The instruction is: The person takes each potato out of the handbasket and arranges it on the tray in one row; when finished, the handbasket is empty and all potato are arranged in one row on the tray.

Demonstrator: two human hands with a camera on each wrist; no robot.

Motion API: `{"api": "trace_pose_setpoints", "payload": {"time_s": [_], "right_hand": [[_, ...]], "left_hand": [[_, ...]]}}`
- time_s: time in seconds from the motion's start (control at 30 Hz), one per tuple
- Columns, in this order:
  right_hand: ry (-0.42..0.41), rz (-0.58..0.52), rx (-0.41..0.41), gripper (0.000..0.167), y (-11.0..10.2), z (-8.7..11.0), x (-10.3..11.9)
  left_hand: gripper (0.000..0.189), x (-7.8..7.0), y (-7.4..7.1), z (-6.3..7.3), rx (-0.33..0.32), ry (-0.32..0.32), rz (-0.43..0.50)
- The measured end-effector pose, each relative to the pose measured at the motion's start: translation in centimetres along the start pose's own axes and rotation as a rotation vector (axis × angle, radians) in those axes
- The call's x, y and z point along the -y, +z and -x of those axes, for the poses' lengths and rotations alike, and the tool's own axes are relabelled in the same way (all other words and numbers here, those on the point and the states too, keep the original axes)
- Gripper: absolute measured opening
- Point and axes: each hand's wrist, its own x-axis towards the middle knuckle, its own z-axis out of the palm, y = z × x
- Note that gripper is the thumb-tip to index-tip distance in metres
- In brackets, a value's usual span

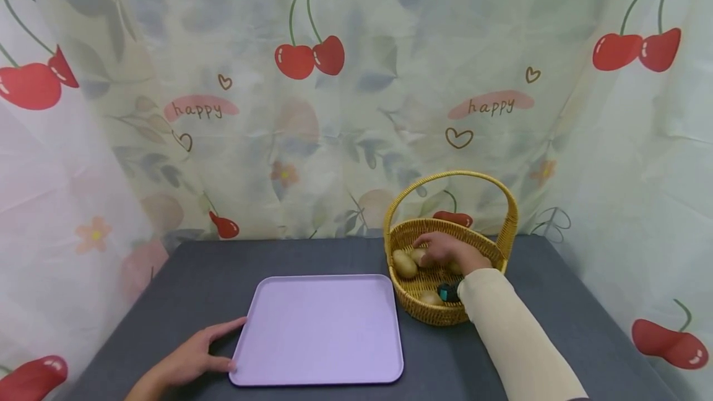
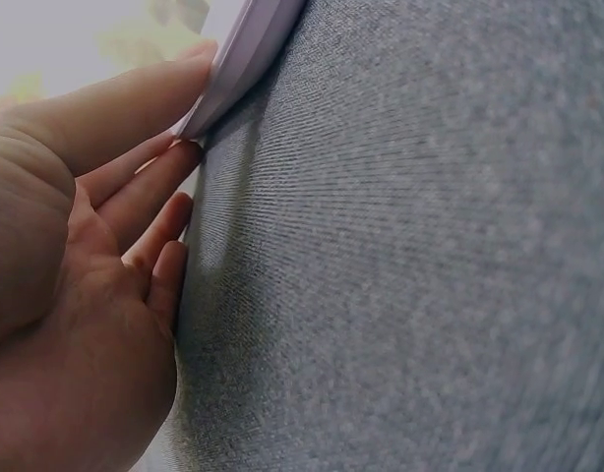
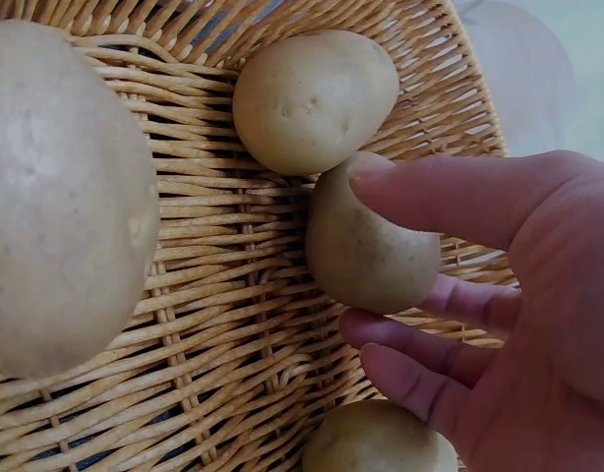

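My right hand (image 1: 445,249) reaches into a yellow wicker basket (image 1: 434,315). In the right wrist view its thumb and fingers curl round a potato (image 3: 371,246), the thumb on top and the fingers behind. A second potato (image 3: 317,103) touches the held one. A third potato (image 3: 61,197) lies close to the camera, and another potato (image 3: 381,442) is partly hidden below the fingers. My left hand (image 1: 186,357) touches the left edge of a flat lilac tray (image 1: 317,330), thumb and fingers spread and fairly straight.
The tray and basket stand side by side on a dark grey cloth-covered table (image 1: 334,258). An arched handle (image 1: 451,174) rises over the basket. Behind and along both sides hangs a cherry-patterned curtain (image 1: 345,159). A dark wrist device (image 1: 447,292) is worn on my right wrist.
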Motion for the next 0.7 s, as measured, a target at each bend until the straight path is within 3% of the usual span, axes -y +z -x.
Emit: {"api": "trace_pose_setpoints", "payload": {"time_s": [0.23, 0.47, 0.7], "right_hand": [[-0.045, 0.107, 0.001, 0.049, 0.4, -0.3, -0.1], [-0.078, 0.196, -0.017, 0.047, 0.4, 0.1, -0.3], [-0.121, 0.185, -0.019, 0.047, -0.7, 1.3, 0.2]], "left_hand": [[0.074, 0.0, 0.1, 0.0, -0.003, -0.007, 0.012], [0.073, 0.4, 0.4, -0.1, -0.035, 0.068, -0.08], [0.074, 0.0, 0.2, 0.1, -0.026, 0.026, -0.052]]}}
